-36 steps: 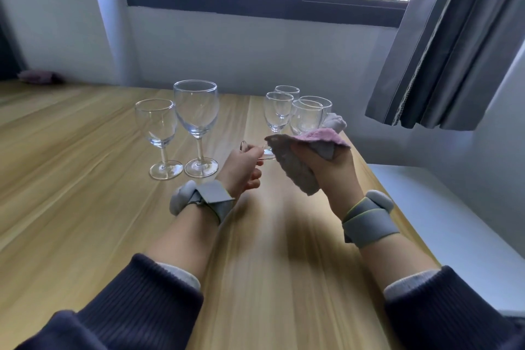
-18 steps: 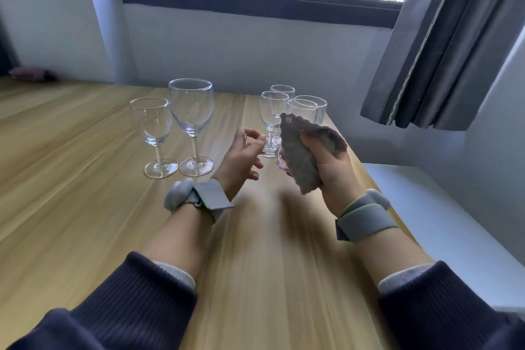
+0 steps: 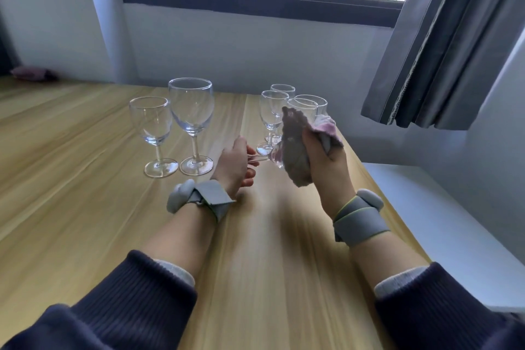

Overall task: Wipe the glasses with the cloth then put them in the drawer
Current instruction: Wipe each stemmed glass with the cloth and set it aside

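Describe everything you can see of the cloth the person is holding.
The cloth is a soft, crumpled rag, grey on its outer face with a pink side showing at the upper right. The right hand grips it, bunched around the bowel of a clear stemmed glass lying sideways in the air above the wooden table. The left hand holds that glass by its stem. The cloth's lower corner hangs free below the hand.
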{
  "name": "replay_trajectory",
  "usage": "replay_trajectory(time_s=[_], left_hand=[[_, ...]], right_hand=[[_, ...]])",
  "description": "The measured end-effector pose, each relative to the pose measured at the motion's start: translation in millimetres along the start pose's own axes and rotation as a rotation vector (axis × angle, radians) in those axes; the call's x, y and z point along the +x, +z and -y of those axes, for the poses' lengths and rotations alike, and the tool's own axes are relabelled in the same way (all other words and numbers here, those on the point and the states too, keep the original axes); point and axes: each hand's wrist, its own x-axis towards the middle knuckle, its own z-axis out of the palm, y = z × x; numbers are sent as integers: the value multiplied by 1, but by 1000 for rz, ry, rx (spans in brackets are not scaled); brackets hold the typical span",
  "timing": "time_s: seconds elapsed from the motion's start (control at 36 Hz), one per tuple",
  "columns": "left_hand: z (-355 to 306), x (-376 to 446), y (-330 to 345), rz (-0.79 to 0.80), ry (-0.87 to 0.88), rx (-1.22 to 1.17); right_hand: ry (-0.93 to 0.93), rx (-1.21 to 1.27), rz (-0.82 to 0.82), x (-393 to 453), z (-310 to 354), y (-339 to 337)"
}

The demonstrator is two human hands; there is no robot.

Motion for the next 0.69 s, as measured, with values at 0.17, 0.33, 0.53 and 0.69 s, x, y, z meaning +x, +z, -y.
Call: replay_trajectory(time_s=[0.17, 0.33, 0.53, 0.69], left_hand=[[5, 2, -5, -82, 517, 443], [3, -4, -6, -94, 811, 610], [12, -4, 6, -59, 515, 400], [12, 7, 6, 17, 59, 117]], right_hand=[[348, 229, -54, 9, -7, -1], [591, 367, -32, 10, -15, -2], [144, 130, -274, 7, -6, -4], [-77, -199, -242, 0, -6, 0]])
